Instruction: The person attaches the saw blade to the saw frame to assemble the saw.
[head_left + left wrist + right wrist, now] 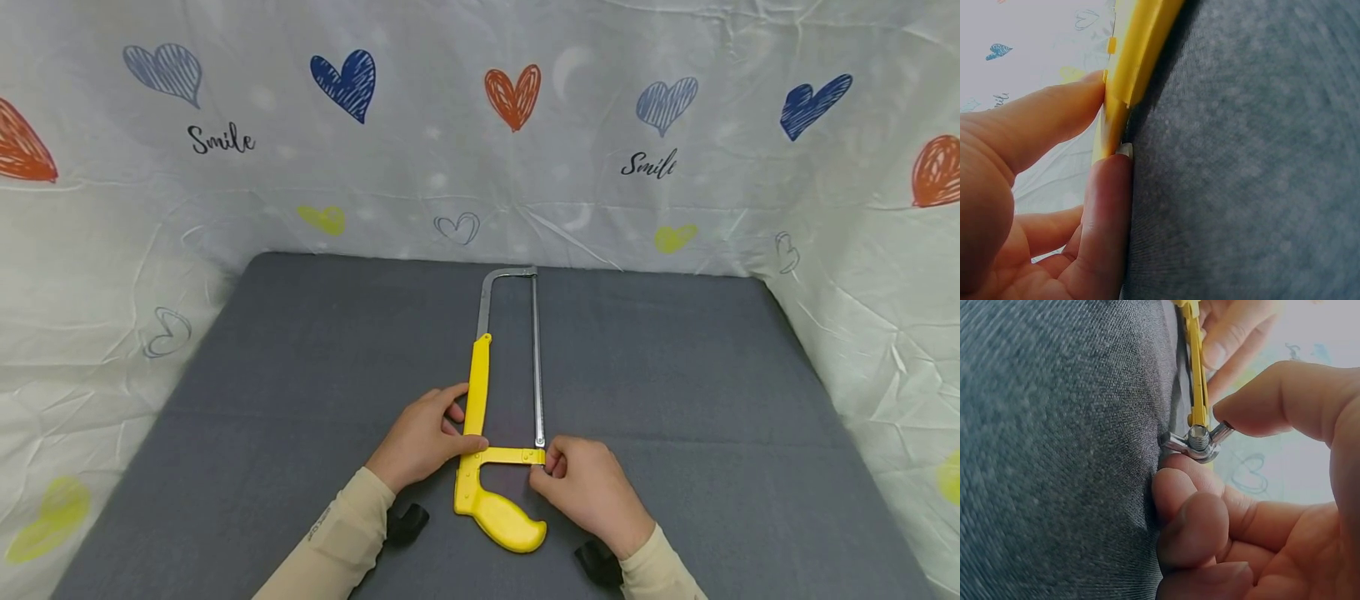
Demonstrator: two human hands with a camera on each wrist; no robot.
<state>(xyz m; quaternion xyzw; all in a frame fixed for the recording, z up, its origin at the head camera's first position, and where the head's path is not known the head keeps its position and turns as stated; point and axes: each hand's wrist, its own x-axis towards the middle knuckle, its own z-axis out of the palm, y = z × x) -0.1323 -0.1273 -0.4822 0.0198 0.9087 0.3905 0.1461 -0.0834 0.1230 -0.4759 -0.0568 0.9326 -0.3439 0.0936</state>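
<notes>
A hacksaw (pixel 491 417) with a yellow frame and handle lies flat on the grey mat (pixel 262 400), its metal blade (pixel 537 358) running away from me. My left hand (pixel 423 437) pinches the yellow frame (pixel 1124 75) between thumb and fingers, just above the handle. My right hand (pixel 588 487) pinches the silver wing nut (pixel 1196 442) at the near end of the blade, thumb on one wing and index finger under the other. In the right wrist view the nut sits on its threaded bolt against the yellow bar (pixel 1195 375).
A crinkled white cloth (pixel 480 125) printed with hearts and the word "Smile" walls the mat at the back and both sides. Black wrist camera mounts (pixel 408 523) sit under both sleeves near the mat's front edge.
</notes>
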